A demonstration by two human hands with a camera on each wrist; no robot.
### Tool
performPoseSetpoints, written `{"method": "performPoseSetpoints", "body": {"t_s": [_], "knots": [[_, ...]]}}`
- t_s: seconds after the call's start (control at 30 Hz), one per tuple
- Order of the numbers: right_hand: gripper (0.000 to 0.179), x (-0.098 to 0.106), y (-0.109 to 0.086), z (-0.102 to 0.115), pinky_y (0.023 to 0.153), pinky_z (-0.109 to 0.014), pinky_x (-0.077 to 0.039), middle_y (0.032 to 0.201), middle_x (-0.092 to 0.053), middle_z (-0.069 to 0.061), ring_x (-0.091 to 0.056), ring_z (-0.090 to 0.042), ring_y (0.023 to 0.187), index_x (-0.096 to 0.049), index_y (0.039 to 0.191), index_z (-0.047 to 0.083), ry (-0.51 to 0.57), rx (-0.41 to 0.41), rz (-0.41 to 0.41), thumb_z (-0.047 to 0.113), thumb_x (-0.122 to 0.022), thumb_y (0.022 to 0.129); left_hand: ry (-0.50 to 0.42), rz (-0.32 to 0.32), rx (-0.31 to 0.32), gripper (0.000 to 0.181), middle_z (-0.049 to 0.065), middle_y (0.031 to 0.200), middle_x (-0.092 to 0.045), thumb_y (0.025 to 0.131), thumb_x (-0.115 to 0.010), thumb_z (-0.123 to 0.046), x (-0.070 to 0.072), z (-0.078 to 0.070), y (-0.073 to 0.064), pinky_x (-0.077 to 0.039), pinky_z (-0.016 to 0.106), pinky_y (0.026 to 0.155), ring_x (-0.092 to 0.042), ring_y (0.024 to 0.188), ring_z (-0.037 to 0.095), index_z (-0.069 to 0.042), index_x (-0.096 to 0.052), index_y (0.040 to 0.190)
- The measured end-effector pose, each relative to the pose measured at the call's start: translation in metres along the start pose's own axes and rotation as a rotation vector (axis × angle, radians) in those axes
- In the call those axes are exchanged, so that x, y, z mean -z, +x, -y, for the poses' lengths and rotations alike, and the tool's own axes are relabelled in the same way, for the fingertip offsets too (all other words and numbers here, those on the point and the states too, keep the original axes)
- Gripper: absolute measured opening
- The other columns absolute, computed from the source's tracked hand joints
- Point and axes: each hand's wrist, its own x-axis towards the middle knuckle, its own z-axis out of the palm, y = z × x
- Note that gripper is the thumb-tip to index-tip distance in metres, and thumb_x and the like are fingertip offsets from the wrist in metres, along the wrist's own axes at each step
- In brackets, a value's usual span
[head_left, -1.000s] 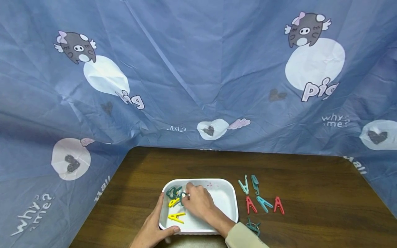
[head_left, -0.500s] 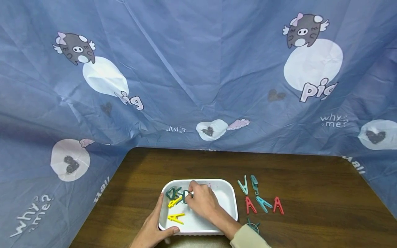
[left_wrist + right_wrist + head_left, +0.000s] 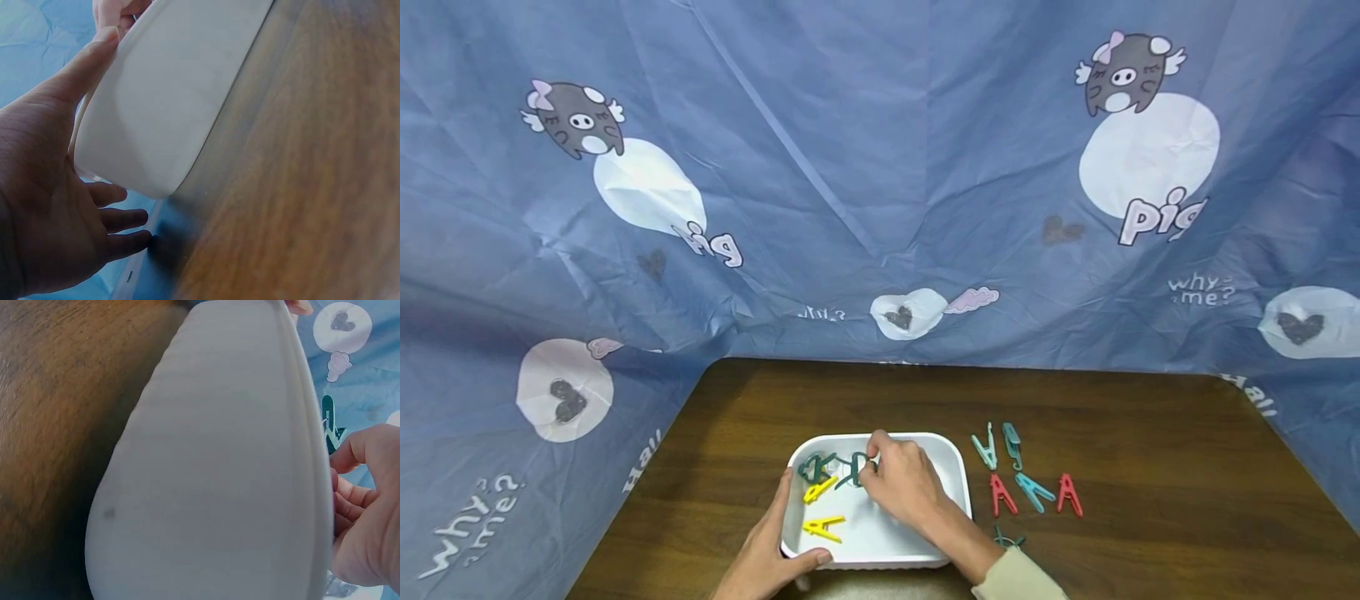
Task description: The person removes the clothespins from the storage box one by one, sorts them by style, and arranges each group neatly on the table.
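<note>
A shallow white tray (image 3: 891,542) stands on the table near its front edge. My left hand (image 3: 767,542) rests against its front left corner, thumb on the near rim and straight fingers along the left side. Over the tray, my right hand (image 3: 906,483) pinches a dark green clip (image 3: 856,471), which also shows above the rim in the right wrist view. Left of it lies another dark green clip (image 3: 814,469). Two yellow clothespins (image 3: 823,527) lie in the tray's left part. The right hand's fingertips are partly hidden behind the tray wall in the right wrist view.
Right of the tray lie two red clothespins (image 3: 1070,495), a light blue one (image 3: 1034,492), a pale green one (image 3: 985,447) and a teal one (image 3: 1012,444). A dark green ringed clip (image 3: 1007,540) is partly covered by the right sleeve. Blue printed cloth (image 3: 820,208) hangs behind the table.
The right hand has moved right with the dark green clip, away from the yellow clothespin and the other green clip. The left hand stays at the tray's corner.
</note>
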Motion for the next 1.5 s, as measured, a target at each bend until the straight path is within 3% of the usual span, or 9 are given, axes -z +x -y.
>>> {"method": "performPoseSetpoints", "body": {"t_s": [0.1, 0.23, 0.33, 0.53, 0.8, 1.03, 1.33, 1.5], "knots": [[0.008, 0.005, -0.001, -0.004, 0.045, -0.018, -0.033, 0.051, -0.052, 0.009, -0.041, 0.0, 0.047, -0.062, 0.085, 0.013, 0.005, 0.012, -0.012, 0.01, -0.066, 0.078, 0.012, -0.016, -0.024, 0.119, 0.028, 0.159, -0.034, 0.071, -0.088, -0.038, -0.001, 0.002, -0.001, -0.046, 0.056, 0.107, -0.046, 0.138, 0.044, 0.003, -0.018, 0.158], [0.008, 0.013, -0.002, -0.012, 0.044, -0.018, -0.032, 0.054, -0.052, 0.008, -0.04, 0.0, 0.048, -0.062, 0.084, 0.012, 0.001, 0.009, -0.033, 0.009, -0.066, 0.078, -0.005, 0.0, -0.004, 0.12, 0.027, 0.16, -0.032, 0.072, -0.088, -0.039, -0.002, 0.001, 0.0, -0.044, 0.058, 0.108, -0.045, 0.139, 0.044, 0.0, -0.016, 0.159], [0.008, 0.022, -0.002, -0.018, 0.043, -0.018, -0.033, 0.055, -0.051, 0.008, -0.041, 0.0, 0.049, -0.062, 0.084, 0.013, 0.003, -0.022, -0.044, 0.009, -0.066, 0.079, -0.025, 0.024, 0.023, 0.12, 0.025, 0.162, -0.03, 0.073, -0.087, -0.041, -0.001, 0.0, 0.0, -0.043, 0.061, 0.108, -0.043, 0.141, 0.045, -0.004, -0.013, 0.161], [0.005, 0.041, -0.001, -0.034, 0.042, -0.019, -0.034, 0.056, -0.051, 0.007, -0.043, -0.003, 0.048, -0.063, 0.086, 0.011, 0.035, -0.098, -0.043, 0.009, -0.065, 0.082, -0.001, 0.017, 0.02, 0.122, 0.025, 0.162, -0.03, 0.072, -0.088, -0.04, 0.0, 0.0, 0.0, -0.044, 0.058, 0.108, -0.044, 0.14, 0.043, -0.002, -0.014, 0.16], [0.006, 0.07, -0.007, -0.065, 0.05, -0.022, -0.038, 0.062, -0.054, 0.004, -0.047, -0.008, 0.056, -0.065, 0.089, 0.009, -0.007, -0.191, -0.075, 0.01, -0.065, 0.082, -0.011, 0.037, 0.051, 0.121, 0.023, 0.164, -0.027, 0.073, -0.087, -0.043, 0.001, -0.001, 0.002, -0.042, 0.058, 0.11, -0.042, 0.143, 0.042, -0.003, -0.013, 0.16], [0.01, 0.092, -0.03, -0.097, 0.049, -0.024, -0.038, 0.061, -0.051, 0.005, -0.046, -0.009, 0.055, -0.065, 0.09, 0.008, -0.02, -0.265, -0.073, 0.01, -0.063, 0.081, -0.02, 0.045, 0.058, 0.121, 0.022, 0.164, -0.025, 0.073, -0.087, -0.042, 0.0, 0.0, 0.002, -0.041, 0.058, 0.111, -0.04, 0.144, 0.042, -0.003, -0.012, 0.161], [0.004, 0.123, -0.08, -0.135, 0.053, -0.021, -0.039, 0.064, -0.052, 0.005, -0.046, -0.006, 0.057, -0.063, 0.086, 0.009, -0.099, -0.328, -0.005, 0.008, -0.064, 0.083, -0.011, 0.041, 0.038, 0.121, 0.024, 0.163, -0.027, 0.073, -0.087, -0.041, 0.0, -0.003, 0.0, -0.042, 0.059, 0.11, -0.041, 0.142, 0.043, -0.002, -0.012, 0.16], [0.006, 0.129, -0.099, -0.148, 0.051, -0.018, -0.034, 0.063, -0.048, 0.007, -0.041, -0.003, 0.055, -0.059, 0.083, 0.011, -0.134, -0.335, 0.022, 0.007, -0.063, 0.083, -0.041, 0.064, 0.071, 0.121, 0.025, 0.164, -0.023, 0.075, -0.086, -0.041, 0.002, -0.004, 0.001, -0.039, 0.06, 0.112, -0.038, 0.144, 0.045, -0.004, -0.01, 0.161]]}}
